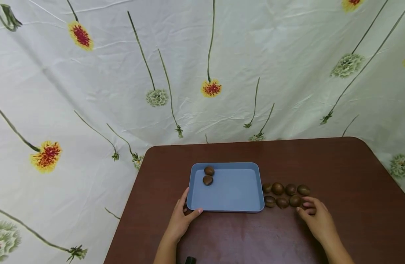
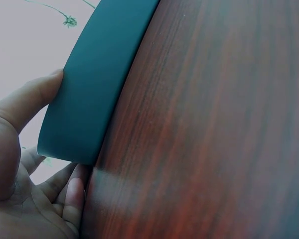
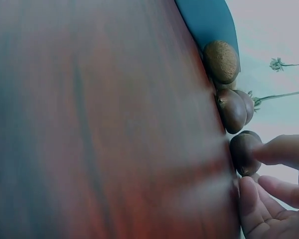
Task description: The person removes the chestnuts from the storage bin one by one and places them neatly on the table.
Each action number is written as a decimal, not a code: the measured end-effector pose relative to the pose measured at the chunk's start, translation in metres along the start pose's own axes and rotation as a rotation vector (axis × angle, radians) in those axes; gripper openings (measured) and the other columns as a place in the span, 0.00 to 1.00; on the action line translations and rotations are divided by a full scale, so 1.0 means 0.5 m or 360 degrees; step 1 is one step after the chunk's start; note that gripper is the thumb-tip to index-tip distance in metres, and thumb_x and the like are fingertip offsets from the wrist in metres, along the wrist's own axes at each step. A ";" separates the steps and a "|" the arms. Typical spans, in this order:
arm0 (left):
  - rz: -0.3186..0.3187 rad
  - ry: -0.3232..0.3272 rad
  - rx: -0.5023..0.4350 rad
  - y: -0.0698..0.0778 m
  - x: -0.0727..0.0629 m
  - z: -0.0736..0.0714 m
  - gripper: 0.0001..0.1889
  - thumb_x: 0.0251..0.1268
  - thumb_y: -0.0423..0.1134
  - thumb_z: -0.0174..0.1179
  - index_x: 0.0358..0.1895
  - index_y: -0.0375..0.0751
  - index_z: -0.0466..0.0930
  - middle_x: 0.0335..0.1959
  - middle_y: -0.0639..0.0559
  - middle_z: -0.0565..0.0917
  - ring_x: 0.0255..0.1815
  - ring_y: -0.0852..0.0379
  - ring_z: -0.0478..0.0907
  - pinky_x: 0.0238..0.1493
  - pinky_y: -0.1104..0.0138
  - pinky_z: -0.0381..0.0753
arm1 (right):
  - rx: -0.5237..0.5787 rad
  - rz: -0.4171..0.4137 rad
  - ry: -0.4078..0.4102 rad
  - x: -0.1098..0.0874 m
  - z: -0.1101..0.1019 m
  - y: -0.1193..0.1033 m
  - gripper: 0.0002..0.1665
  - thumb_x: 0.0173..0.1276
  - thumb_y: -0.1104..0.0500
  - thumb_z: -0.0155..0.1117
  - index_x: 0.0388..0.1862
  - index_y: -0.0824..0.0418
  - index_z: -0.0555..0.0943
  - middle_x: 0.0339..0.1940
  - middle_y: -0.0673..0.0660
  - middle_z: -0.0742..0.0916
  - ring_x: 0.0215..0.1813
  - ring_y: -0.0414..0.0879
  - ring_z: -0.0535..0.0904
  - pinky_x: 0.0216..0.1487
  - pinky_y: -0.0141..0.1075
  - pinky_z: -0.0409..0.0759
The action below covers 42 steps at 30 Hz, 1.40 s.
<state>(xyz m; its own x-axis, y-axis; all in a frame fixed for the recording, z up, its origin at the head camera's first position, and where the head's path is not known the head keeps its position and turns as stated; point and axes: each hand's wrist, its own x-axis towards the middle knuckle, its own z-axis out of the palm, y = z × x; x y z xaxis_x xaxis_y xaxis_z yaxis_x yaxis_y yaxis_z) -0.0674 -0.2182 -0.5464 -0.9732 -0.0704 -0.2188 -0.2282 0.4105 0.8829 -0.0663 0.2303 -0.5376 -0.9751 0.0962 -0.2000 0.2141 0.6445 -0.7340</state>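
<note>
Right-hand fingers (image 1: pixel 313 201) are pinching a round brown chestnut (image 1: pixel 295 200) while, left of them, left-hand fingers (image 1: pixel 182 201) are gripping a blue rectangular tray (image 1: pixel 235 190).

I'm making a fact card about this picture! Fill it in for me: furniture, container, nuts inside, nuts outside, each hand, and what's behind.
Furniture: reddish-brown table
Container: blue tray
Inside: two brown nuts
Outside: seven nuts right of it, four in back, three in front
Left side: left hand holds the tray's near left corner
Right side: right hand touches the front row's end nut; firm grip unclear
Behind: white flowery cloth
</note>
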 end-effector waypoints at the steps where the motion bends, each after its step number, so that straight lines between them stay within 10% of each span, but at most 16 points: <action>1: -0.0002 -0.0001 -0.0003 0.000 0.000 0.000 0.50 0.60 0.55 0.72 0.82 0.66 0.49 0.78 0.41 0.59 0.73 0.38 0.64 0.67 0.44 0.67 | 0.0008 0.0008 0.0009 -0.001 -0.001 0.000 0.38 0.76 0.46 0.61 0.73 0.68 0.65 0.63 0.70 0.76 0.57 0.60 0.79 0.39 0.32 0.79; 7: -0.0018 -0.0002 -0.0007 0.000 -0.001 0.001 0.51 0.59 0.55 0.73 0.82 0.66 0.50 0.78 0.41 0.59 0.72 0.38 0.64 0.66 0.45 0.67 | 0.0032 -0.0028 0.0093 -0.011 -0.007 -0.005 0.38 0.77 0.44 0.59 0.72 0.70 0.66 0.63 0.70 0.76 0.55 0.59 0.79 0.37 0.27 0.76; 15: -0.0018 0.0020 0.0007 0.006 -0.003 0.001 0.50 0.59 0.53 0.73 0.81 0.66 0.51 0.78 0.40 0.59 0.71 0.36 0.65 0.66 0.43 0.68 | 0.0141 -0.0198 0.0326 -0.018 0.007 -0.042 0.26 0.76 0.50 0.63 0.65 0.64 0.75 0.57 0.61 0.82 0.39 0.20 0.72 0.39 0.19 0.75; 42: 0.0005 0.0024 0.0018 -0.005 0.002 0.000 0.52 0.58 0.56 0.73 0.82 0.64 0.50 0.76 0.42 0.63 0.70 0.41 0.67 0.64 0.47 0.69 | 0.0500 -0.0747 0.0052 -0.001 0.130 -0.144 0.17 0.70 0.65 0.68 0.57 0.64 0.80 0.51 0.58 0.84 0.50 0.36 0.82 0.51 0.25 0.80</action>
<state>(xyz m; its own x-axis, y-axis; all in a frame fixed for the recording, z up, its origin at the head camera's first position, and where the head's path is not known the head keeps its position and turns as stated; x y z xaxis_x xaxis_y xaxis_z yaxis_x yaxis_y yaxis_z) -0.0677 -0.2191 -0.5487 -0.9743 -0.0830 -0.2095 -0.2248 0.4212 0.8787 -0.0773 0.1345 -0.5271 -0.9701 -0.1199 0.2108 -0.2406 0.3676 -0.8983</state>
